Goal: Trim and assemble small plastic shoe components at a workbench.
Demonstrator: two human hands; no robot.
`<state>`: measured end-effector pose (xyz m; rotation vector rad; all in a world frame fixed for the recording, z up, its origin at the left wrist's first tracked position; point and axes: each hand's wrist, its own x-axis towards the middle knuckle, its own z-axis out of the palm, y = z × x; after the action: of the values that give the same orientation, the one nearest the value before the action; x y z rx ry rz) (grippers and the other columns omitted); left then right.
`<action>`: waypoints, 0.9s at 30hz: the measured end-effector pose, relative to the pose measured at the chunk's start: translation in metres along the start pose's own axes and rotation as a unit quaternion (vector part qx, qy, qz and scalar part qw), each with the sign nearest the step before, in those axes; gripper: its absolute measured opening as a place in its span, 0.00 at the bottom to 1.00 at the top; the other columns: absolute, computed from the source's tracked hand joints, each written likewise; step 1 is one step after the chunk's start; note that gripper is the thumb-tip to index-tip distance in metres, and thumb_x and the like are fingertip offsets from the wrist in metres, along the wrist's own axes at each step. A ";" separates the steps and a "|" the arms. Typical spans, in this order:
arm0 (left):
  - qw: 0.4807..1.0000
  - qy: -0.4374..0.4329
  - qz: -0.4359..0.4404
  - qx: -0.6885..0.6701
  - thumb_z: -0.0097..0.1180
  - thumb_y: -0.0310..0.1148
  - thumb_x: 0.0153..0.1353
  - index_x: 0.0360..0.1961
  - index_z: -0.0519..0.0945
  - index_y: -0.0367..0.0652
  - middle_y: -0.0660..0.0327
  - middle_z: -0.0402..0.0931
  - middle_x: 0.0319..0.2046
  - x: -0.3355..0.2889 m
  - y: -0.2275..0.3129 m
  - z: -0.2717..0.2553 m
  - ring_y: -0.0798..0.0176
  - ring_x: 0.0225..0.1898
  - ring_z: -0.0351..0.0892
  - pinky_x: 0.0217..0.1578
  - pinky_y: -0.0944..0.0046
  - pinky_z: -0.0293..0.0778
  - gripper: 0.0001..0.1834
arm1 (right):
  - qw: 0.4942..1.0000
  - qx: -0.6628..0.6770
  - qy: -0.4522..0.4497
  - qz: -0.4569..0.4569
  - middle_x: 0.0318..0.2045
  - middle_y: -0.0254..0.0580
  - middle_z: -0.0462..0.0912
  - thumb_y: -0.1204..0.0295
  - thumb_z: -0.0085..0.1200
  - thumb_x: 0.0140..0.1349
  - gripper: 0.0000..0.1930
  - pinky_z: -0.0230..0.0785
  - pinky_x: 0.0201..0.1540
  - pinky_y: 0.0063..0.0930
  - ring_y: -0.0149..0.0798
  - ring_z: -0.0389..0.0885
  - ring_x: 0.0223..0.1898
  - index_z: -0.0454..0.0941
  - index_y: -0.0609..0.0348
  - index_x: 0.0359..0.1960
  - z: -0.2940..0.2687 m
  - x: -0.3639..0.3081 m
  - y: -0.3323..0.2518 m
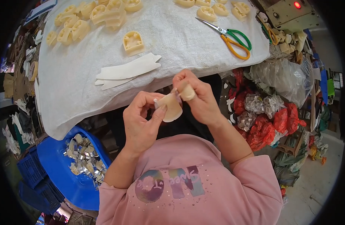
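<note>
My left hand (140, 122) is closed around a smooth, cream heel-shaped block (170, 107), the thumb pressed on its near face. My right hand (198, 98) pinches a short cream strip (187, 92) just to the right of the block, close against its edge. Whether the strip is joined to the block, I cannot tell. Both hands are above my lap, in front of the table's near edge. Beyond them on the table lie overlapping white strips (129, 68), with a single hollow cream block (133, 43) just past these.
Scissors (232, 41) with green and orange handles lie open on the white-covered table (172, 41). More cream blocks (108, 13) are heaped at the far left. A blue tub (56, 170) of silvery pieces stands at lower left. Red plastic bags (262, 131) lie at right.
</note>
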<state>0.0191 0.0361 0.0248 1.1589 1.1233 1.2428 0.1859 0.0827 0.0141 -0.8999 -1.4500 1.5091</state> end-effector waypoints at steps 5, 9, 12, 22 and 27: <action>0.997 0.007 -0.038 -0.069 0.55 0.22 0.57 0.34 0.71 0.34 0.56 0.76 0.37 0.001 0.000 -0.005 0.73 0.32 0.74 0.27 0.74 0.74 0.05 | 0.995 -0.071 0.017 -0.074 0.33 0.36 0.71 0.70 0.51 0.61 0.08 0.66 0.38 0.24 0.32 0.71 0.36 0.75 0.59 0.39 -0.012 0.005 0.000; 0.997 -0.014 -0.052 -0.063 0.54 0.21 0.57 0.34 0.71 0.34 0.55 0.75 0.37 -0.001 0.000 -0.001 0.73 0.33 0.74 0.28 0.75 0.74 0.05 | 0.974 -0.193 -0.033 -0.117 0.30 0.41 0.69 0.73 0.53 0.54 0.07 0.62 0.40 0.32 0.42 0.69 0.37 0.74 0.60 0.34 -0.005 0.007 -0.010; 0.993 -0.029 -0.062 -0.094 0.56 0.21 0.57 0.36 0.71 0.33 0.55 0.75 0.40 -0.001 -0.003 0.002 0.73 0.33 0.74 0.29 0.74 0.73 0.07 | 0.931 -0.302 0.008 -0.202 0.24 0.40 0.64 0.75 0.50 0.51 0.04 0.52 0.38 0.35 0.43 0.65 0.30 0.68 0.58 0.25 0.003 0.007 -0.010; 0.999 -0.014 0.024 0.016 0.53 0.29 0.60 0.28 0.75 0.36 0.56 0.72 0.33 0.002 -0.007 -0.006 0.68 0.34 0.70 0.34 0.71 0.66 0.07 | 0.934 -0.288 0.046 -0.206 0.23 0.42 0.63 0.78 0.51 0.48 0.05 0.53 0.38 0.34 0.44 0.65 0.28 0.67 0.59 0.25 0.010 0.001 -0.006; 0.988 0.058 0.123 0.071 0.53 0.26 0.59 0.21 0.69 0.36 0.60 0.68 0.27 0.003 -0.012 0.001 0.71 0.26 0.65 0.27 0.72 0.62 0.11 | 0.930 -0.286 0.031 -0.231 0.24 0.42 0.64 0.79 0.52 0.46 0.06 0.53 0.39 0.35 0.44 0.65 0.29 0.68 0.60 0.25 0.016 0.000 0.000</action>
<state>0.0215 0.0390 0.0134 1.3797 1.1978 1.4538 0.1709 0.0760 0.0150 -0.8397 -1.9318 0.7101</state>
